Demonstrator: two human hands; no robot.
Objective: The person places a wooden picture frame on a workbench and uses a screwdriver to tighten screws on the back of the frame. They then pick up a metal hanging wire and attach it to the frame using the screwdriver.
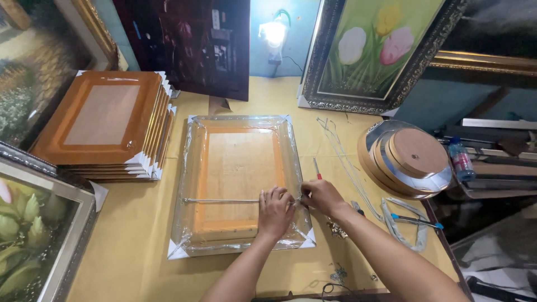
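A plastic-wrapped picture frame (238, 126) lies face down on the yellow table (134, 235), its orange-brown back up and white corner guards on. A thin wire (218, 200) runs across its lower part from the left edge. My left hand (275, 211) pinches the wire near the frame's right side. My right hand (321, 196) grips the wire's end at the frame's right edge, fingers closed, touching the left hand.
A stack of similar frames (106, 120) sits at the left. A tulip painting (372, 47) leans at the back. Round foil-wrapped frames (405, 159), loose wires (341, 151), a red-handled tool (316, 168), scissors (414, 221) and small hardware (337, 274) lie at the right.
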